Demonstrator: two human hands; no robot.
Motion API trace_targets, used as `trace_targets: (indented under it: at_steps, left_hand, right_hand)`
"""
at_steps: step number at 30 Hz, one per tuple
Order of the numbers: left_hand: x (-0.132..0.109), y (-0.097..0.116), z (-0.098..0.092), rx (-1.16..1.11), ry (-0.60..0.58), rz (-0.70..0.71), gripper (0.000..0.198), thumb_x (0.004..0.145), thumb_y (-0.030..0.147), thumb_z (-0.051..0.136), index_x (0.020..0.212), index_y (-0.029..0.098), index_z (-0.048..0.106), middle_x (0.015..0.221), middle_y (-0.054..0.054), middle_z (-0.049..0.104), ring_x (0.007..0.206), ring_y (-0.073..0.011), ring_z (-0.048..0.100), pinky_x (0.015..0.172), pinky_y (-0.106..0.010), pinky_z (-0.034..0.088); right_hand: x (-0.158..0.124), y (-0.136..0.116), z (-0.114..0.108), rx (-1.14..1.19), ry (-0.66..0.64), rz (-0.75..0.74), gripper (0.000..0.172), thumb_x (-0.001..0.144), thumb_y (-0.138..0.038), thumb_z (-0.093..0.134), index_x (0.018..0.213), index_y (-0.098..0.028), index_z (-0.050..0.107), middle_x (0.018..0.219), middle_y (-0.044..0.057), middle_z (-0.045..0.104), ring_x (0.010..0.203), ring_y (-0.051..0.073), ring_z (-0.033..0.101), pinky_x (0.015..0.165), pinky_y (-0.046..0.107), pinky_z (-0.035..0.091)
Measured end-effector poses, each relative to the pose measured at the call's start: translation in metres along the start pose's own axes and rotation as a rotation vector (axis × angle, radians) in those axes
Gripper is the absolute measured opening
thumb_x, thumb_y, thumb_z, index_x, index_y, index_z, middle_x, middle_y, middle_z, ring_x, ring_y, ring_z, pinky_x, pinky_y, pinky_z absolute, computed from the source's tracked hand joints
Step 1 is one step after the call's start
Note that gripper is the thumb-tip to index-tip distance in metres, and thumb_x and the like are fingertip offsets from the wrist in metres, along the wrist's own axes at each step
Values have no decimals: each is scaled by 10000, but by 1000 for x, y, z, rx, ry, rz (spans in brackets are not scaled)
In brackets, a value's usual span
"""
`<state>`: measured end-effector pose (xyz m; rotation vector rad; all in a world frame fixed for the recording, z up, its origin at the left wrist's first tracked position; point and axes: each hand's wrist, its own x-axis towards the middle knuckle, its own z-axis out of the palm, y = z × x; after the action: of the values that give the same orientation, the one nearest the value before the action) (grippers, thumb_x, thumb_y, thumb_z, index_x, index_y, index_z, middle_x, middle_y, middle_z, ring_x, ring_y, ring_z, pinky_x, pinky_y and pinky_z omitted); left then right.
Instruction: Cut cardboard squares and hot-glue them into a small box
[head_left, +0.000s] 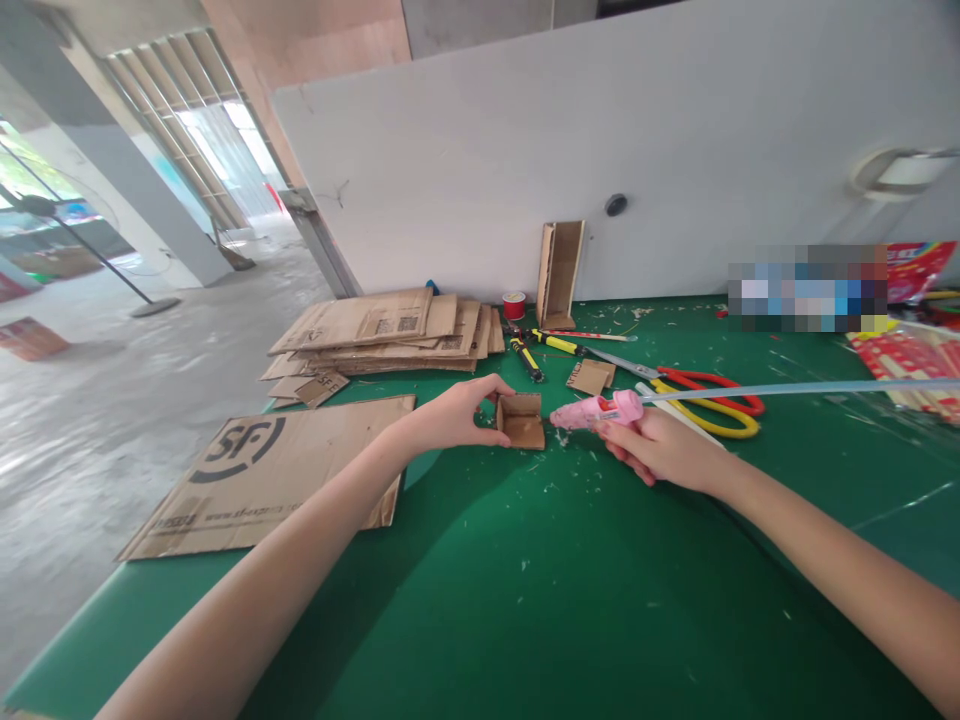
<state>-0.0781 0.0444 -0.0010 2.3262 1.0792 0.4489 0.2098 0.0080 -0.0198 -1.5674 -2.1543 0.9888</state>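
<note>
My left hand (469, 412) grips the left side of a small cardboard box (523, 432) with thumb and fingers; its inside faces me. From the right, my right hand (652, 445) is closed round a pink hot glue gun (596, 410). The gun's nozzle points left and stops just short of the box's right edge. A long, clear glue stick (810, 388) runs out of the gun's back to the right. Behind the gun lies a small cardboard piece (591, 376) with printing on it.
Scissors (712, 400) with red and yellow handles lie behind my right hand. Yellow-black pliers (536, 350), a red spool (514, 305) and a tall cardboard box (561, 275) stand or lie farther back. Stacked cardboard (375, 330) and a large sheet (300, 470) occupy the left of the green table (480, 600).
</note>
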Motion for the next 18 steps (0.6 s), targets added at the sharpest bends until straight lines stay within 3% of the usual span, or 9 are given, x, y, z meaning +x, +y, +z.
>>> trace_targets:
  at_steps: [18]
  left_hand:
    - [-1,-1,0,18,-8,-5,508,706,454,704,1125,246,505,1133,-48,589,1002,-229,559,729,-312,432]
  right_hand:
    - [1,11,-1,14,-38,-21,492,909,-578,339,605,-204,438,453,-24,500,384,109,492,467,258,393]
